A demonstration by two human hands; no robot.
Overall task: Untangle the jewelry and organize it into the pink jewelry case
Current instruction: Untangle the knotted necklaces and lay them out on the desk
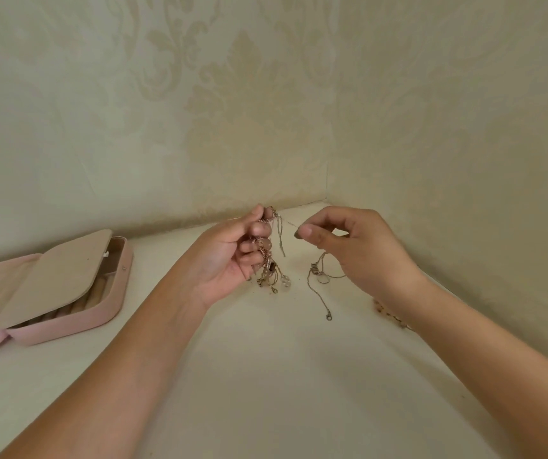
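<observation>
My left hand (233, 256) grips a tangled bunch of jewelry (271, 270) above the white tabletop; chains and small charms dangle from its curled fingers. My right hand (349, 246) pinches a thin chain (291, 224) between thumb and forefinger, stretched from the tangle. A necklace with a small round pendant (320, 283) trails down below my right hand, its clasp resting on the table. The pink jewelry case (67, 309) lies open at the left, with a beige inner flap over ring rolls.
A beaded piece (388, 313) lies on the white table (266, 376) partly hidden behind my right forearm. Patterned wallpaper walls meet in a corner right behind my hands.
</observation>
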